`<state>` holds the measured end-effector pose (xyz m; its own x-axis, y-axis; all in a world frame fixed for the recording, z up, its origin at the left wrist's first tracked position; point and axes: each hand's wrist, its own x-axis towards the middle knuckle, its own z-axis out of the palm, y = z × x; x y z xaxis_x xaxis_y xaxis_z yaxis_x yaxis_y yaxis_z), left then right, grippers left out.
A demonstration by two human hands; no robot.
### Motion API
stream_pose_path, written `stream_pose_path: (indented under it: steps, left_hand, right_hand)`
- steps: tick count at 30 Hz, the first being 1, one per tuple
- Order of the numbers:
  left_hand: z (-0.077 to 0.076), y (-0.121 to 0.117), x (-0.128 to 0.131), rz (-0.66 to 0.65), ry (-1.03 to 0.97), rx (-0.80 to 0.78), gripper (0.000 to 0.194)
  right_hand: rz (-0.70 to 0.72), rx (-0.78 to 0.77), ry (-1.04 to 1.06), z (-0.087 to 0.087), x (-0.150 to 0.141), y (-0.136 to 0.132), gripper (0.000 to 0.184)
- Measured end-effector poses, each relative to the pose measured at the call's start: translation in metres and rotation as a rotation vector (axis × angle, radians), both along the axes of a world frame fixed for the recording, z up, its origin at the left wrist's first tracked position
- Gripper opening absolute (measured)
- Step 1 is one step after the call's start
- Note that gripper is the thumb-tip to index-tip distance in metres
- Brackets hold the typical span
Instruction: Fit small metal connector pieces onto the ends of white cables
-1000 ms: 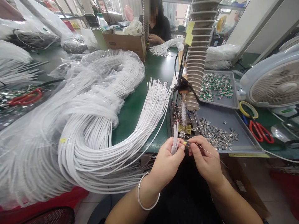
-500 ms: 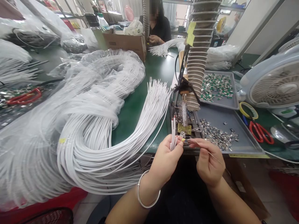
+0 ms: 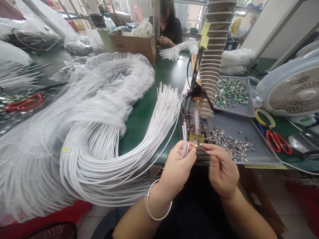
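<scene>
My left hand [image 3: 178, 162] is closed around a few white cables [image 3: 184, 137] that stand upright with reddish wire ends. Its thumb and forefinger pinch close to a small piece beneath the soldering iron, too small to make out. Between the fingers of my right hand [image 3: 223, 169] runs a thin solder wire [image 3: 228, 166], its front end reaching the left fingertips. Just above both hands a soldering iron [image 3: 197, 116] is fixed pointing down. Under its tip lies a yellow sponge [image 3: 196, 137].
Coiled white cables [image 3: 104, 166], partly in plastic, fill the left side. A tray of metal connectors [image 3: 264, 146] and a tray of green-board connectors [image 3: 250, 96] sit right, near red-handled scissors [image 3: 277, 141] and a fan [image 3: 299, 86]. An extraction hose [image 3: 211, 66] hangs overhead. Another person sits opposite.
Both hands have shifted slightly. My right hand has moved a little left and up, bringing the solder wire closer to my left fingertips under the iron.
</scene>
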<state>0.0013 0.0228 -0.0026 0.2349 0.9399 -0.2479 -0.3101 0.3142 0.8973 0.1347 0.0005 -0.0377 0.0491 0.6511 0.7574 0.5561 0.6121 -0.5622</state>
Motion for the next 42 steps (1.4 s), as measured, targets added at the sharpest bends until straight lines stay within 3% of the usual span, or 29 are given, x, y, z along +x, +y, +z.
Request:
stream_pose_path:
  steps: [28, 42]
  left_hand:
    - [0.011, 0.003, -0.001, 0.009, -0.011, 0.025, 0.002]
    - [0.005, 0.002, 0.0, 0.038, -0.043, -0.059, 0.009]
  right_hand:
    - [-0.036, 0.066, -0.075, 0.015, -0.002, 0.005, 0.025]
    - [-0.008, 0.037, -0.058, 0.007, -0.001, 0.002, 0.025]
